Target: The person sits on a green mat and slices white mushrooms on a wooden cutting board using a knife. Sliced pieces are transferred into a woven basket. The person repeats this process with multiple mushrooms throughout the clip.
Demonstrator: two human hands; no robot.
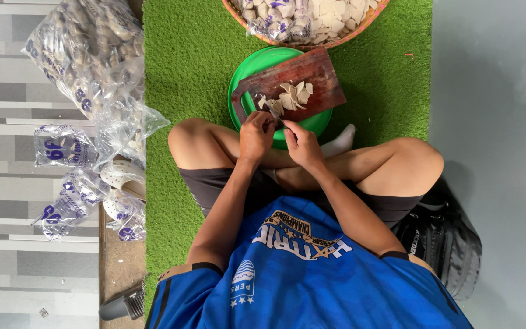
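Green artificial turf covers the floor where a person sits cross-legged. Left hand [257,135] is curled around a small pale piece at the near edge of the dark wooden cutting board [321,79]; right hand [300,141] is closed around a knife [275,120]. Slicing looks underway, pale slices [290,96] heaped mid-board above a green basin [257,61]; next cut needs fingertips tucked back

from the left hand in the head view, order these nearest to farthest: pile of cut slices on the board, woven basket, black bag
1. Pile of cut slices, on the dark wooden cutting board just beyond the left hand.
2. Woven basket, farther out at the top edge of the green mat.
3. Black bag, off beside the person's right knee, on the grey floor.
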